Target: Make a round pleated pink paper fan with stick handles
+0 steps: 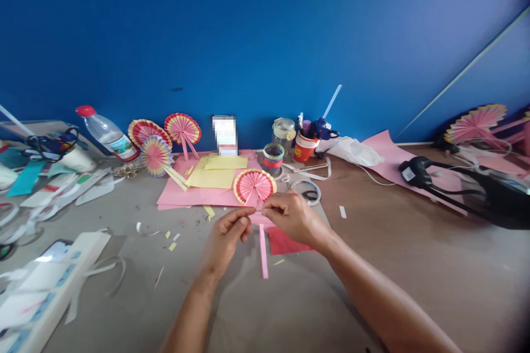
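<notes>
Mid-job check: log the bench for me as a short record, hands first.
Left hand: left hand, fingers curled, tips close to the right hand's
Right hand: right hand, fingers bent; anything pinched is too small to tell
Nearest piece: small pleated fan, just beyond the fingertips
Near side: pink strip, with red sheet to its right
Paper: yellow sheets on pink sheets
Back left: three pleated fans, red-capped bottle
Back centre: phone, upright
Back right: red cup with items in it

Soft light pales the wall (pixel 256 44) at right; faint shadows cross the tabletop (pixel 256 309); the phone (pixel 224 143) looks pixelated.
</notes>
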Demonstrator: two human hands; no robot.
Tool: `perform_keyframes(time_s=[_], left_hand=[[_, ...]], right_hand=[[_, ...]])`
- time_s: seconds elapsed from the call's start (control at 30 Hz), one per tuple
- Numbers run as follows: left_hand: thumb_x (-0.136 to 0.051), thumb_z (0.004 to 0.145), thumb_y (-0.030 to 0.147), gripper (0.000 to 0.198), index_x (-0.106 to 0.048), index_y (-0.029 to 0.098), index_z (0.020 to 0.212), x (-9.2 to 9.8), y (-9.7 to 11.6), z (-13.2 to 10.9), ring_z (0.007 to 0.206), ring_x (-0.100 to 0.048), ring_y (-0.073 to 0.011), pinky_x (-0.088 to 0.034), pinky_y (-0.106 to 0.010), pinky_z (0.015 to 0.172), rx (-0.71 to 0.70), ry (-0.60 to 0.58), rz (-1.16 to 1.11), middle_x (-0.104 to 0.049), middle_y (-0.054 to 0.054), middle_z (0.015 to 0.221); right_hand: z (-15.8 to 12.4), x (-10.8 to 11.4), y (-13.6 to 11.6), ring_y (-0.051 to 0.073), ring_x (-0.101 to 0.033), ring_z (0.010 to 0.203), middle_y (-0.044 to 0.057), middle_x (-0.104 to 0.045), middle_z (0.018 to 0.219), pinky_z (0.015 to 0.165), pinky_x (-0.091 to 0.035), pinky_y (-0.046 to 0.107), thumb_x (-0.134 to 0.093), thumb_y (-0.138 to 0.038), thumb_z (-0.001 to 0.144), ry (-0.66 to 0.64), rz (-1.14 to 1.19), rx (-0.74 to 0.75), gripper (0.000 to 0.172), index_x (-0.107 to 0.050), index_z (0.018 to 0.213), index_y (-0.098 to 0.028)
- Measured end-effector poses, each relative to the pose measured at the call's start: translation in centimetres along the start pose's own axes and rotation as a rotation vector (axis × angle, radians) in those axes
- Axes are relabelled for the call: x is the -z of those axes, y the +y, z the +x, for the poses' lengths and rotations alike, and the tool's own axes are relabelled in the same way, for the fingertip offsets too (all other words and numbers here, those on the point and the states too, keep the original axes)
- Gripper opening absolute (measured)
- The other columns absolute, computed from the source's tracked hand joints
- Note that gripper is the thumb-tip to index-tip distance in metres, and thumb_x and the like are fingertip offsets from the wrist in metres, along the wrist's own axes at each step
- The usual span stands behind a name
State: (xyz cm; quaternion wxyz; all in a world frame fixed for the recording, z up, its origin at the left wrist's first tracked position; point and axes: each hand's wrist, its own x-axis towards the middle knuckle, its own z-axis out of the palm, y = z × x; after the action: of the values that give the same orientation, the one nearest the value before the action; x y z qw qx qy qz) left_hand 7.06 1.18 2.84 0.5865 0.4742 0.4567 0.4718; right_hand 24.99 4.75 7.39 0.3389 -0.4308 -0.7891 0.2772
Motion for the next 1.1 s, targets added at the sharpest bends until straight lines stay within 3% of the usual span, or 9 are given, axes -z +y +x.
perform_keyframes(time_s=[0.1,0.23,0.4,0.6,0.7,0.77,0.9,1.0,1.1], left_hand=[[-0.053,0.085,0.035,0.034,-0.061,0.017,0.113,0.0,-0.3,0.3,0.057,-0.049,-0.0095,-0.041,-0.024,0.058,-0.085,0.040,0.090,-0.054,0.001,0.069],[-0.048,0.085,0.025,0.028,-0.060,0.020,0.110,0.8,-1.1,1.0,0.079,-0.057,-0.0175,-0.045,-0.033,0.076,-0.351,0.336,0.553,-0.062,-0.004,0.083],[-0.046,0.082,0.013,0.032,-0.065,0.022,0.106,0.7,-2.0,1.3,0.102,-0.053,-0.0261,-0.036,-0.043,0.093,-0.466,0.168,1.229,-0.067,-0.008,0.104],[-0.047,0.083,0.013,0.027,-0.067,0.023,0.097,-0.9,-1.8,1.1,0.098,-0.053,-0.0267,-0.032,-0.045,0.095,-0.369,0.119,1.440,-0.067,-0.008,0.093],[-0.049,0.082,0.016,0.020,-0.067,0.023,0.081,-0.6,-1.9,1.3,0.095,-0.055,-0.0261,-0.028,-0.047,0.098,-0.337,0.166,1.370,-0.066,-0.007,0.084],[-0.051,0.080,0.019,0.016,-0.065,0.022,0.072,0.0,-2.0,1.6,0.088,-0.056,-0.0246,-0.032,-0.045,0.094,-0.311,0.238,1.206,-0.065,-0.006,0.078],[-0.057,0.074,0.031,0.013,-0.060,0.018,0.073,1.0,-1.7,2.1,0.066,-0.054,-0.0170,-0.042,-0.029,0.066,-0.165,0.391,0.514,-0.060,-0.002,0.068],[-0.065,0.070,0.039,0.024,-0.056,0.017,0.071,0.5,-0.9,1.9,0.054,-0.045,-0.0108,-0.037,-0.023,0.056,-0.077,0.366,0.100,-0.051,0.003,0.059],[-0.068,0.069,0.040,0.027,-0.054,0.017,0.068,-0.6,-0.4,1.3,0.052,-0.043,-0.0089,-0.035,-0.022,0.054,-0.027,0.256,-0.095,-0.050,0.005,0.056]], right_hand=[[-0.1,0.9,0.1,0.007,-0.044,0.051,-0.003,-0.056,0.054,0.056,-0.031,0.021,-0.055,-0.010,0.077,0.033,-0.035,-0.006,0.019,-0.061,0.060,-0.016],[-0.2,2.9,0.5,0.010,-0.050,0.060,0.000,-0.060,0.066,0.059,-0.036,0.023,-0.055,-0.013,0.079,0.162,-0.010,-0.022,0.014,-0.065,0.069,-0.017],[-0.2,4.4,0.6,0.007,-0.043,0.056,0.006,-0.059,0.104,0.057,-0.039,0.025,-0.056,-0.019,0.080,0.247,0.101,-0.025,0.016,-0.067,0.091,-0.019],[-0.4,4.7,0.2,0.013,-0.055,0.076,0.007,-0.060,0.106,0.063,-0.041,0.026,-0.054,-0.018,0.082,0.224,0.178,0.057,0.017,-0.069,0.091,-0.020],[-0.5,5.0,-0.1,0.015,-0.057,0.085,0.007,-0.061,0.104,0.070,-0.043,0.027,-0.053,-0.019,0.083,0.251,0.188,0.085,0.020,-0.068,0.097,-0.019],[-0.6,5.0,-0.4,0.013,-0.055,0.076,0.006,-0.062,0.097,0.066,-0.042,0.026,-0.052,-0.019,0.083,0.276,0.207,0.032,0.027,-0.065,0.106,-0.019],[-0.7,3.7,-1.2,0.006,-0.035,0.049,-0.001,-0.058,0.078,0.048,-0.031,0.021,-0.050,-0.021,0.083,0.273,0.333,-0.134,0.034,-0.057,0.117,-0.018],[-0.5,1.4,-1.4,0.004,-0.030,0.046,-0.001,-0.056,0.079,0.045,-0.027,0.020,-0.049,-0.020,0.082,0.199,0.422,-0.200,0.034,-0.055,0.115,-0.017],[-0.3,-1.1,-1.2,0.005,-0.036,0.049,0.002,-0.058,0.090,0.045,-0.029,0.020,-0.050,-0.020,0.079,0.153,0.506,-0.246,0.041,-0.051,0.120,-0.018]])
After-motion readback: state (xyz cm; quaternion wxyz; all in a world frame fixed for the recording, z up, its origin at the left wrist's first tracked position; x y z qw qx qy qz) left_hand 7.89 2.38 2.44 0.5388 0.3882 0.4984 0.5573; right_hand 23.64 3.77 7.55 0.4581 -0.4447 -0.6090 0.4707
